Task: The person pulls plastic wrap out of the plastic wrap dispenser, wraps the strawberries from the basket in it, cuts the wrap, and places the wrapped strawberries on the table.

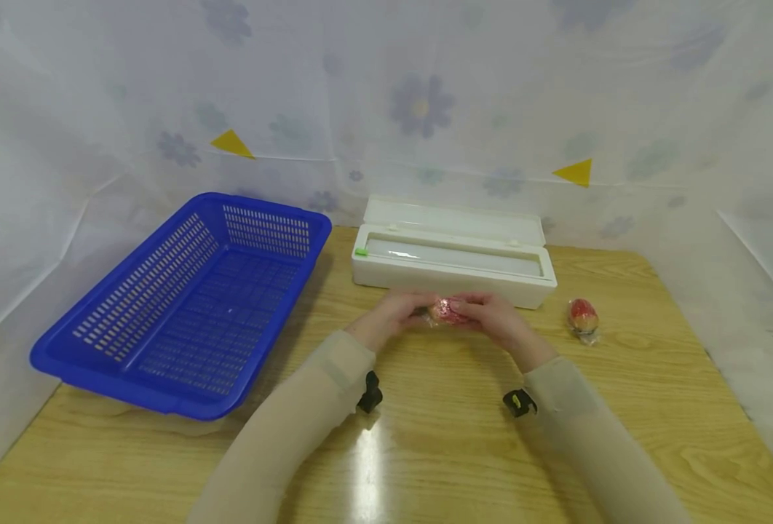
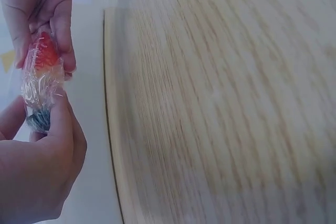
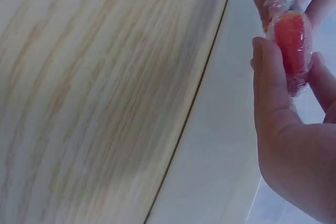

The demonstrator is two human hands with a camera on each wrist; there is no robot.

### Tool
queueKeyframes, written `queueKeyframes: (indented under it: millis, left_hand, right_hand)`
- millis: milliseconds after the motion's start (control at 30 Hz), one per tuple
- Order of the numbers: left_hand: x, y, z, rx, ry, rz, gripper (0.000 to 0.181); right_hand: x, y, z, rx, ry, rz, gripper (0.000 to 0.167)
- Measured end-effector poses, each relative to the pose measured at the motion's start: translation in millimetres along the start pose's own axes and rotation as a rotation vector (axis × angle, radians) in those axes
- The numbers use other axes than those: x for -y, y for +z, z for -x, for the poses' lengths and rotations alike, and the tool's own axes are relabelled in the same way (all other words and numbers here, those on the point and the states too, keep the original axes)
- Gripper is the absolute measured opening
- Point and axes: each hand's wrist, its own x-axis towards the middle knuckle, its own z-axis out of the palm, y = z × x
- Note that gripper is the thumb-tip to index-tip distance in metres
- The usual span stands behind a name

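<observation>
Both hands hold one small oval, film-wrapped red and pale-yellow piece above the table, in front of the white box. My left hand pinches its tied end, where the film gathers at a dark green tie, clearest in the left wrist view. On the red end, the thumb and fingers of my right hand grip from both sides. A second wrapped red and yellow piece lies on the table to the right of the right hand. What the wrapped piece is cannot be told.
A long white box stands at the back with its lid raised and a green tab at its left corner. To the left sits a large blue plastic basket. Patterned white sheeting encloses the wooden table.
</observation>
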Motion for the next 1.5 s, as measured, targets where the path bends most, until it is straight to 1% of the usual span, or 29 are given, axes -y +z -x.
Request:
queueKeyframes:
  millis: [100, 233, 367, 433, 567, 700, 800, 900, 1100, 1200, 1367, 1433, 1500]
  left_hand:
    - [0.1, -0.2, 0.4, -0.017, 0.005, -0.043, 0.030]
    - [1.8, -0.1, 0.0, -0.017, 0.026, -0.090, 0.029]
    - [3.7, 0.0, -1.5, -0.013, 0.047, -0.065, 0.029]
    - [3.7, -0.3, -2.0, -0.017, 0.052, -0.054, 0.029]
    - [3.0, -1.1, -3.0, -0.030, 0.052, -0.068, 0.029]
    - [3.4, -0.9, -4.1, -0.046, 0.061, -0.092, 0.028]
    - [3.0, 0.6, -3.2, -0.048, 0.073, -0.086, 0.029]
    - [2.1, 1.6, -1.8, -0.055, 0.084, -0.063, 0.029]
    - [4.2, -2.7, -3.8, -0.099, 0.077, -0.019, 0.029]
    - [5.1, -4.5, -5.7, -0.112, 0.066, -0.010, 0.031]
    - [4.7, -3.9, -4.8, -0.136, 0.073, -0.009, 0.030]
    - [4.0, -3.0, -3.9, -0.130, 0.074, -0.007, 0.029]
    - [2.6, -2.0, -2.7, -0.107, 0.054, 0.011, 0.029]
  right_hand:
    - [0.4, 0.7, 0.0, -0.029, 0.007, 0.042, 0.041]
    - [0.1, -0.1, -0.1, -0.018, 0.013, 0.099, 0.041]
    - [0.3, -1.7, -1.1, -0.005, 0.029, 0.132, 0.043]
    - [0.6, -2.2, -1.1, 0.003, 0.037, 0.132, 0.048]
    - [0.7, -3.6, 0.0, 0.007, 0.035, 0.134, 0.050]
    - [1.5, -1.7, 1.1, -0.024, 0.020, 0.169, 0.044]
    - [2.2, -0.1, 1.4, -0.056, 0.019, 0.190, 0.041]
    - [2.0, -1.5, 1.1, -0.078, 0.027, 0.186, 0.040]
    - [0.7, -7.8, 0.9, -0.125, 0.019, 0.199, 0.042]
    - [-0.3, -9.0, 0.1, -0.130, 0.025, 0.225, 0.043]
    - [-1.2, -7.2, -0.8, -0.130, 0.019, 0.289, 0.044]
    - [-0.4, -6.1, -0.2, -0.142, 0.001, 0.321, 0.047]
    - [0.6, -4.8, 0.2, -0.161, -0.034, 0.355, 0.051]
